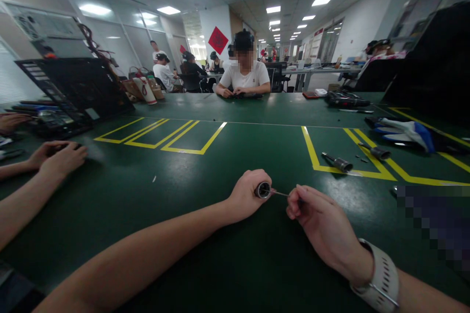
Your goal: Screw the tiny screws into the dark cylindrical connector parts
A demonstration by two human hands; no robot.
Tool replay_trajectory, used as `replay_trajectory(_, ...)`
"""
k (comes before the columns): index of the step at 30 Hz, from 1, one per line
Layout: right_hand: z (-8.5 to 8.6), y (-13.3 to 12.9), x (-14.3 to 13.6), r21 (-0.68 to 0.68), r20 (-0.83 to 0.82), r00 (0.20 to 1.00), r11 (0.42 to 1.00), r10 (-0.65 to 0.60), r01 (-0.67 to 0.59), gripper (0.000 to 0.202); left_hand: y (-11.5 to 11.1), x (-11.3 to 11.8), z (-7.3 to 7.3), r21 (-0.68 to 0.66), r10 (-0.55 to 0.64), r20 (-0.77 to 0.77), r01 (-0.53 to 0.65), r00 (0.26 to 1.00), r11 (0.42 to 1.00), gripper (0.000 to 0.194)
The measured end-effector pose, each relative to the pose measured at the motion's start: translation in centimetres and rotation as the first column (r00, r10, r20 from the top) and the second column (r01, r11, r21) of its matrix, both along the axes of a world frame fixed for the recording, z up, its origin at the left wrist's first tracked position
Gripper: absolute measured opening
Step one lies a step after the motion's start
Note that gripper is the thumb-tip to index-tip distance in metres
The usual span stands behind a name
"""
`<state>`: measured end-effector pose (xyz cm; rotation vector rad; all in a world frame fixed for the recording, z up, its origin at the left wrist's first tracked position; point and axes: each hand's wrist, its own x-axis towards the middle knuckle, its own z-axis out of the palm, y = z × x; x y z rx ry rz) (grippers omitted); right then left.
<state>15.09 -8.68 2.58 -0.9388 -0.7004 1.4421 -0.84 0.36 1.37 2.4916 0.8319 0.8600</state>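
Note:
My left hand (pixel 246 196) is wrapped around a dark metal cylinder (pixel 263 190), its hollow round end turned toward me. Beside it, my right hand (pixel 312 210) pinches a thin metal rod (pixel 281 194) between thumb and fingers. The rod's far end reaches the cylinder's open mouth; whether it goes inside I cannot tell. A pale watch strap circles my right wrist. Farther right on the green table (pixel 205 264) lie two dark metal parts with a wide socket-like end and a narrow shaft, one nearer (pixel 340 163) and one farther (pixel 376 150).
Small dark pieces (pixel 363 160) lie by the yellow tape (pixel 311 151). Blue-and-white gloves (pixel 411 132) and a black bundle (pixel 345 100) rest at the right. Another person's hands (pixel 60 159) work at the left; a person (pixel 245 76) sits opposite.

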Motion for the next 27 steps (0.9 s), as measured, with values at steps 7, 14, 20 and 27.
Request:
replay_trajectory(7, 0.0, -0.2, -0.2, 0.093, 0.191, 0.980, 0.995, -0.065, 0.048, 0.023, 0.0, 0.0, 0.0, -0.027, 0.034, -0.015, -0.035, 0.999, 0.999, 0.014)
replay_trajectory(14, 1.7, 0.2, 0.3, 0.244, 0.649, 0.757, 0.963, -0.075, -0.113, 0.027, 0.3, 0.1, 0.2, -0.042, 0.087, -0.019, -0.087, 0.996, 0.995, 0.016)
replay_trajectory(20, 3.4, 2.2, 0.6, 0.247, 0.714, 0.694, 0.961, -0.094, -0.124, 0.021, 1.5, 0.8, 0.9, -0.068, 0.038, -0.072, -0.043, 0.997, 0.997, 0.019)
replay_trajectory(27, 1.8, 5.7, 1.1, 0.326, 0.586, 0.752, 0.938, -0.301, 0.121, 0.032, 4.4, 3.2, 0.4, -0.179, 0.096, 0.036, -0.088, 0.995, 0.980, 0.021)
